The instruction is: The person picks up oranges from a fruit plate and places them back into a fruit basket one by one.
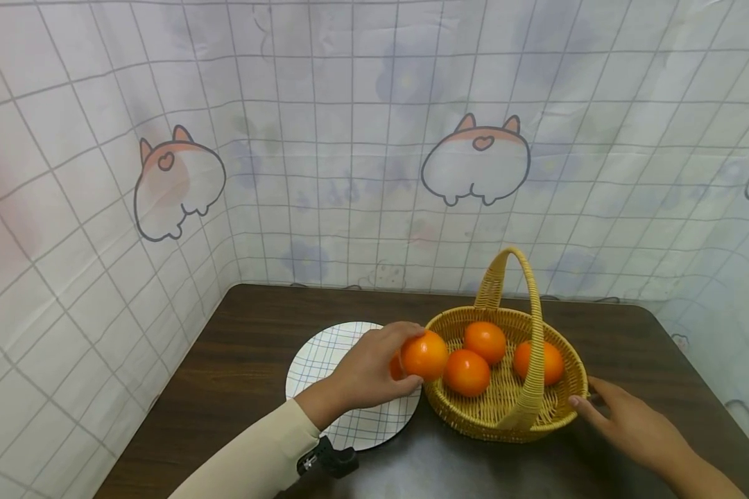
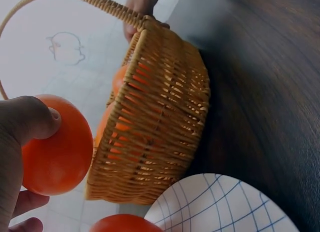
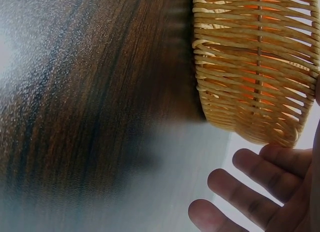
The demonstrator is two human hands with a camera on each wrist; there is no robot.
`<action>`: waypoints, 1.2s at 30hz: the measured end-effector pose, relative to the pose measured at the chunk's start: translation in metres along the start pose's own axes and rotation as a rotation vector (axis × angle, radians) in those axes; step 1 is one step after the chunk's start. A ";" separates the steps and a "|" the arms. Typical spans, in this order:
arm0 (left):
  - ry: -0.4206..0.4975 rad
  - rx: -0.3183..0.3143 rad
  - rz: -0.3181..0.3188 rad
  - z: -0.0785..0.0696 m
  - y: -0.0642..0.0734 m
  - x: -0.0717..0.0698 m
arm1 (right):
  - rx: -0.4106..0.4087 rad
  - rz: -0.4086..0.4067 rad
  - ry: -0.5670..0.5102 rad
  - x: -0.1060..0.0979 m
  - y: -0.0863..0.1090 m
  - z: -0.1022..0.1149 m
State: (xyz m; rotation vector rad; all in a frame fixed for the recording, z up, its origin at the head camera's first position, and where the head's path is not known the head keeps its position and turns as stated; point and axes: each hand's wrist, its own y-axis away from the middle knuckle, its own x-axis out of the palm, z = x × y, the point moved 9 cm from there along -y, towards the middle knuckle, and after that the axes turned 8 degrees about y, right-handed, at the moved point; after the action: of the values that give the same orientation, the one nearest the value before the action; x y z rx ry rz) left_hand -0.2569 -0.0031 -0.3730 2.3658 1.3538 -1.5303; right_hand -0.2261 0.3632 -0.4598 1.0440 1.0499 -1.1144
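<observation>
My left hand (image 1: pixel 374 364) grips an orange (image 1: pixel 425 355) between thumb and fingers, beside the near-left rim of the yellow wicker basket (image 1: pixel 474 424). Close up in the left wrist view, the thumb lies across that orange (image 2: pixel 60 157). Three more oranges, one of them the nearest orange (image 1: pixel 467 372), lie inside the basket. Another orange (image 2: pixel 125 224) shows low in the left wrist view by the checked plate (image 2: pixel 225 207); in the head view the left hand mostly hides it. At the basket's right end, my right hand (image 1: pixel 639 423) holds the rim, thumb over it and other fingers outside, some extended (image 3: pixel 245 192).
The round white plate with blue checks (image 1: pixel 315 360) rests left of the basket on a dark wood table (image 1: pixel 243 360). The basket's tall arched handle (image 1: pixel 535 333) rises over its middle. A grid-patterned cloth (image 1: pixel 349 173) hangs behind and along both sides.
</observation>
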 end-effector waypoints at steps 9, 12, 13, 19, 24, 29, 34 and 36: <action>0.016 0.037 -0.006 -0.009 -0.007 0.008 | 0.004 0.013 -0.007 0.001 0.000 0.000; 0.024 0.040 0.000 -0.010 -0.008 0.011 | 0.002 0.009 -0.009 0.001 0.000 0.000; 0.025 0.039 0.003 -0.011 -0.009 0.012 | 0.000 0.005 -0.009 0.001 0.000 0.000; -0.018 0.015 0.026 -0.014 -0.010 0.018 | 0.001 0.005 -0.014 0.001 0.001 0.000; -0.037 -0.006 0.048 -0.013 -0.009 0.021 | -0.001 0.009 -0.015 0.001 0.001 0.000; -0.025 -0.016 0.056 -0.009 -0.007 0.023 | 0.001 0.017 -0.009 0.002 0.000 -0.001; -0.022 -0.034 0.062 -0.001 -0.002 0.022 | -0.001 0.020 -0.027 0.002 -0.001 -0.001; -0.018 -0.051 0.068 0.003 0.000 0.020 | -0.001 0.022 -0.035 0.002 -0.001 -0.001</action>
State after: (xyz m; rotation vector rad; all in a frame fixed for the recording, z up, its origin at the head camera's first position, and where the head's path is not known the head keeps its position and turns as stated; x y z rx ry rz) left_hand -0.2559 0.0086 -0.3897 2.3375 1.2789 -1.4779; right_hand -0.2270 0.3635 -0.4625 1.0293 1.0094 -1.1103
